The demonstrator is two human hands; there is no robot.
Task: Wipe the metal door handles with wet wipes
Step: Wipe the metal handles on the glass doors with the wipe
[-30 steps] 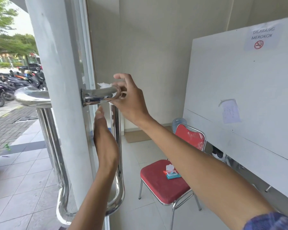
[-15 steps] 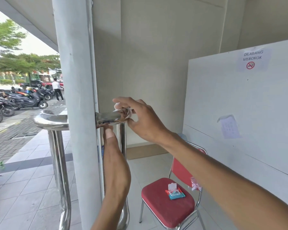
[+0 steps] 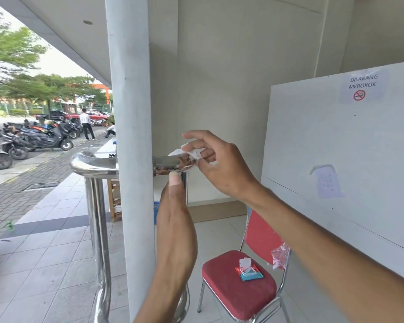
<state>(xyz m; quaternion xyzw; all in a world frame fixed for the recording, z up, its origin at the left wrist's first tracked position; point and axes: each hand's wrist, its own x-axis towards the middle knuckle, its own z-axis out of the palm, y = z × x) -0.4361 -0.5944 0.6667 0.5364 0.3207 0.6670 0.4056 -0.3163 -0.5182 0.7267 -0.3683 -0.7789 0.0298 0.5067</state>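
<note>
Chrome handle [image 3: 170,162] juts from the white door edge [image 3: 131,159] at mid-frame, its top bar running right before the tube bends down behind the left hand. Right hand [image 3: 219,166] pinches a crumpled white wipe [image 3: 191,153] against the top bar's outer end, thumb and curled fingers closed on it, index finger lifted clear. Left hand [image 3: 176,220] reaches up from below, thumb tip touching the underside of the bar; its fingers lie behind the tube, probably wrapped round it, though I cannot tell for sure. A matching outer handle [image 3: 96,183] shows on the far side of the door. On the red chair [image 3: 238,292] at lower right sits the wipes pack [image 3: 248,271], lid flipped open. A whiteboard [image 3: 336,159] stands on the right with a no-smoking sign [image 3: 360,87].
</note>
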